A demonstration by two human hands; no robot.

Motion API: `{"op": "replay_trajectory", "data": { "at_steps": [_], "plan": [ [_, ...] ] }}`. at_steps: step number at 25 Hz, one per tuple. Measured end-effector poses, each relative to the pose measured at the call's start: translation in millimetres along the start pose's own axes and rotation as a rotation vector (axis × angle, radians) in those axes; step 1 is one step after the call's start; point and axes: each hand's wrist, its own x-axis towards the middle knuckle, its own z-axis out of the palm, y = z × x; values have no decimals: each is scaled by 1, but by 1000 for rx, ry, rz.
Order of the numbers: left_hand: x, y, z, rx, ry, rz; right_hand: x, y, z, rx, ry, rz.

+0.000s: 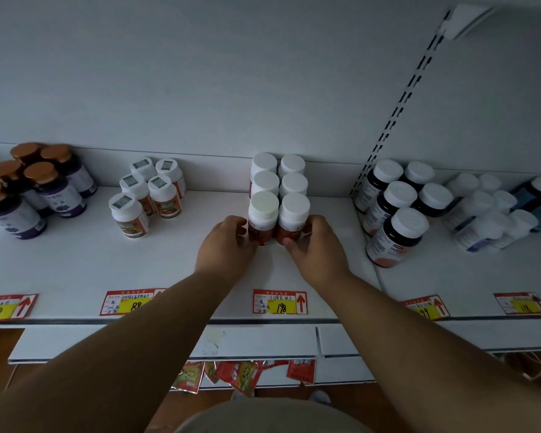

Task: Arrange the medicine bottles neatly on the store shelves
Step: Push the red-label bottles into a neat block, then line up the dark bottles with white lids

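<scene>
Several white-capped red medicine bottles stand in two tidy columns on the white shelf [175, 267]. My left hand [227, 245] grips the front left bottle [262, 218] from its left side. The front right bottle [293, 218] is held by my right hand [316, 250], fingers curled round its right side and thumb at its base. Both front bottles stand upright and touch each other, in line with the rows behind them.
Purple bottles with brown caps [41, 189] stand far left, small orange-labelled bottles [147, 195] beside them. Dark bottles with white caps [397, 210] and pale bottles [487, 210] fill the right section. Price tags [280, 302] line the front edge. Red packets [231, 375] hang below.
</scene>
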Motion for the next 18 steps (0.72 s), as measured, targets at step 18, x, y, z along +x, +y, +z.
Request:
{"op": "replay_trajectory", "data": {
  "at_steps": [18],
  "plan": [
    [-122,121,112,-236,45,217,-83,99,-142,133,69,-93]
  ]
}}
